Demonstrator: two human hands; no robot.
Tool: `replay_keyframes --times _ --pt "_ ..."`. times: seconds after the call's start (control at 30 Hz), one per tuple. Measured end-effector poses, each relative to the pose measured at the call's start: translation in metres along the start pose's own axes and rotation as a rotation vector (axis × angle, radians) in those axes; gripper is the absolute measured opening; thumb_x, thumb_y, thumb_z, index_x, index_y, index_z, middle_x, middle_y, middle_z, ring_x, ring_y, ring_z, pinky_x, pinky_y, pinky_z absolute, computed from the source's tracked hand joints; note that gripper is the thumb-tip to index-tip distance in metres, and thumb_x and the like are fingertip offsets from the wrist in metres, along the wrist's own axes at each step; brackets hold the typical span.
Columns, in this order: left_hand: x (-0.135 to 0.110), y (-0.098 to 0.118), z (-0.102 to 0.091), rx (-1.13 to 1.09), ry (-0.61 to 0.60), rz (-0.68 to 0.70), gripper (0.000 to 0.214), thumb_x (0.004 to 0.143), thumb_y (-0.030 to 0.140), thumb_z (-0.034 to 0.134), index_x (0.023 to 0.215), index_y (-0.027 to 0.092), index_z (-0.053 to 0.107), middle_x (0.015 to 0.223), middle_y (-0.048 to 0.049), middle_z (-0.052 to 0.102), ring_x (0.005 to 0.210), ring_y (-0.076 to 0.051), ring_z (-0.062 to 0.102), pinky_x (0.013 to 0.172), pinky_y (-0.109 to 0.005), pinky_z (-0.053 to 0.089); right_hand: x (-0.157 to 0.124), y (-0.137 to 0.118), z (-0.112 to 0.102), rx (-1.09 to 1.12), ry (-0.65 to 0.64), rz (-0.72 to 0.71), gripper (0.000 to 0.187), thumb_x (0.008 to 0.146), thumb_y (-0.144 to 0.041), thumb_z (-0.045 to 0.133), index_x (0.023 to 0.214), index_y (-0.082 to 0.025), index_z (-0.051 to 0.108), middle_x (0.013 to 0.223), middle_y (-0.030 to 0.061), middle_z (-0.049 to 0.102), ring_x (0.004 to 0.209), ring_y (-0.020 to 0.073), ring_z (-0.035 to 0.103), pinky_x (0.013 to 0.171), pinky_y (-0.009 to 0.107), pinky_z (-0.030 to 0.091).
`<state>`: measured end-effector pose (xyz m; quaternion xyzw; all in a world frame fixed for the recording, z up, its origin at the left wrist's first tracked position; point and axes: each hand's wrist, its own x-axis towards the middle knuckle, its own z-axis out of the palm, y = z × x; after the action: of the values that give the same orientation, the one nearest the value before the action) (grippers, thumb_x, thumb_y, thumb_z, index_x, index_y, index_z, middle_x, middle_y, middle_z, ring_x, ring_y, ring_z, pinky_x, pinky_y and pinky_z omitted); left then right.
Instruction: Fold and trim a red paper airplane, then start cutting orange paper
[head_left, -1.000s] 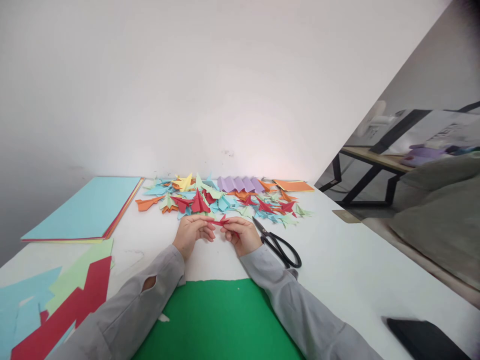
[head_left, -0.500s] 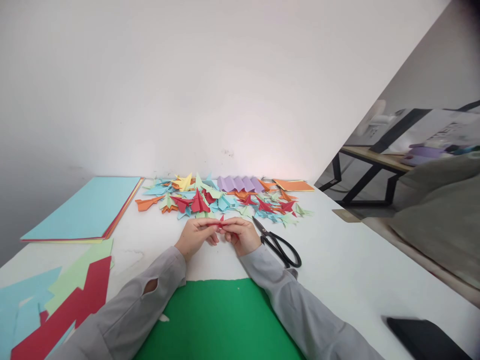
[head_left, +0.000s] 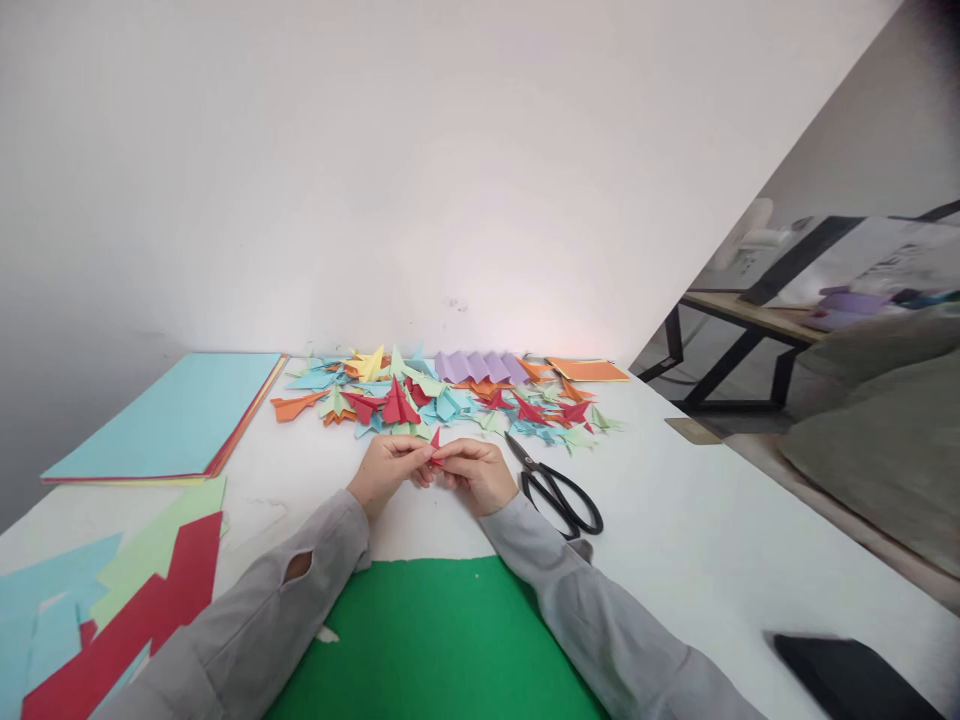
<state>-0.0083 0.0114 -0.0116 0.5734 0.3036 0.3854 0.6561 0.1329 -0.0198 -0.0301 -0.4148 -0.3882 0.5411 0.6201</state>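
Observation:
Between my fingertips is a small piece of folded red paper (head_left: 436,442), its pointed tip sticking up. My left hand (head_left: 387,472) pinches it from the left, and my right hand (head_left: 480,474) pinches it from the right. Both hands are closed, and the fingers hide most of the paper. Just beyond them lies a spread of folded paper planes (head_left: 400,402) in red, blue, green, orange and yellow. Black-handled scissors (head_left: 559,490) lie beside my right hand, blades pointing away.
Green sheet (head_left: 442,640) lies under my forearms. To the left are a stack of coloured paper (head_left: 165,415) and red offcuts (head_left: 187,570). Purple pleated paper (head_left: 480,368) and orange sheets (head_left: 589,371) stand by the wall. A black flat object (head_left: 855,675) lies at lower right.
The red paper has turned in my fingers, and more of its pointed tip now shows upward. My right fingers have shifted slightly left; everything else lies as before.

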Motion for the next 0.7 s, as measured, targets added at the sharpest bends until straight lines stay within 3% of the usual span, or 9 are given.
replay_keyframes --times 0.2,0.4,0.57,0.7 --pt "0.0004 0.0002 0.0023 0.047 0.04 0.035 0.023 0.062 0.034 0.072 0.065 0.011 0.067 0.054 -0.0019 0.06 0.045 -0.011 0.054 0.046 -0.024 0.044 -0.0028 -0.0014 0.0025 -0.006 -0.05 -0.076 0.027 0.052 -0.013 0.069 0.076 -0.021 0.058 0.045 -0.0094 0.057 0.033 0.0064 0.046 0.034 0.017 0.035" --pt "0.0002 0.0008 0.0016 0.026 0.064 0.021 0.022 0.06 0.032 0.073 0.064 0.011 0.067 0.056 -0.0019 0.06 0.046 -0.01 0.053 0.046 -0.024 0.044 -0.0061 -0.0041 0.006 -0.086 -0.079 -0.108 0.028 0.057 -0.017 0.068 0.081 -0.02 0.053 0.049 -0.0103 0.056 0.031 0.0058 0.047 0.033 0.017 0.035" --pt "-0.0004 0.0021 0.001 0.014 0.082 0.002 0.027 0.056 0.029 0.077 0.066 0.012 0.058 0.051 0.0 0.059 0.045 -0.009 0.053 0.046 -0.023 0.044 -0.0043 -0.0029 0.0043 -0.029 -0.039 -0.085 0.041 0.053 -0.011 0.065 0.091 -0.022 0.052 0.048 -0.012 0.057 0.03 0.0078 0.049 0.032 0.017 0.037" --pt "0.0002 0.0026 0.0019 -0.061 0.096 -0.004 0.043 0.05 0.025 0.08 0.073 0.016 0.046 0.058 0.0029 0.06 0.045 -0.009 0.055 0.044 -0.022 0.044 -0.0019 -0.0016 0.0026 -0.007 -0.052 -0.034 0.027 0.051 -0.013 0.068 0.075 -0.018 0.057 0.044 -0.008 0.059 0.029 0.0083 0.048 0.03 0.018 0.037"
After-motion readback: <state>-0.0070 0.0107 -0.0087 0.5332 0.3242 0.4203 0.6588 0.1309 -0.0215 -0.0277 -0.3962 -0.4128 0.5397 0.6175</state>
